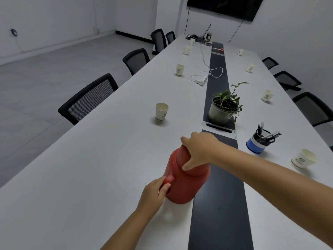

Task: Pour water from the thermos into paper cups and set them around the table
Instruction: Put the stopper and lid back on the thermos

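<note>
While the right hand (199,150) clamps over the red thermos (185,179) — hiding its lid — the left hand (155,193) grips its handle (169,179). It stands on the table (100,168), beside the dark strip (220,204); far paper cups (186,50) blur.

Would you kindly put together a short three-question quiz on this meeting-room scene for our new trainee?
1. True or false: the right hand grips the top of the red thermos.
2. What does the left hand hold? A) a paper cup B) the thermos handle C) a pen
3. Fill in: the potted plant stands on the table's dark centre ____.

Key: 1 true; 2 B; 3 strip. The nearest paper cup on the left side stands upright, untouched, apart from both hands.
</note>
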Tool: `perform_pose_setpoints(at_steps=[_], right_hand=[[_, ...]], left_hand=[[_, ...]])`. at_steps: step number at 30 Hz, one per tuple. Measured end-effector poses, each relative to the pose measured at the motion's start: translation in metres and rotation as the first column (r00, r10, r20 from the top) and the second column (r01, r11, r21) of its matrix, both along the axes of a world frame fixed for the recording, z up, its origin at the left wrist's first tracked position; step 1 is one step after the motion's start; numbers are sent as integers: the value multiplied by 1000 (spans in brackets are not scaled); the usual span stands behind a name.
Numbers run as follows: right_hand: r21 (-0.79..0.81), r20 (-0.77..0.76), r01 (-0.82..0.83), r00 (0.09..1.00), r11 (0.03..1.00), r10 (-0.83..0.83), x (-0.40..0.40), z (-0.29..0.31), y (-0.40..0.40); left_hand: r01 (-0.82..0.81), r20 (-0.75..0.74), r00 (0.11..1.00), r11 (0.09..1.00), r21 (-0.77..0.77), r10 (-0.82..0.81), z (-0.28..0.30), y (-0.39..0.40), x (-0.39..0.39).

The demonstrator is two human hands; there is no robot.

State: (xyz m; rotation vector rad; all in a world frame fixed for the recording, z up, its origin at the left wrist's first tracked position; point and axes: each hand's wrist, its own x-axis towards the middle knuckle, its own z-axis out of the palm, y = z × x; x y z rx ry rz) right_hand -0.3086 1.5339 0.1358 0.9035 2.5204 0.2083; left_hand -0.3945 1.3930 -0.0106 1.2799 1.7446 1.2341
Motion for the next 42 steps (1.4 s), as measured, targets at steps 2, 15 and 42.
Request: perform_pose_setpoints(at_steps=[2,15,42], right_hand=[[-37,-13,44,999,998,-44,-1,-3,0],[-194,-61,-135,990,972,125,28,4,13],[-196,-179,90,976,977,-125,28,-8,-25]], left_hand=[[8,2,1000,1000,0,-8,1,-1,0],[36,12,999,999,7,-36,2,-2,-7],[-37,56,998,999,-6,37,-9,-1,6]])
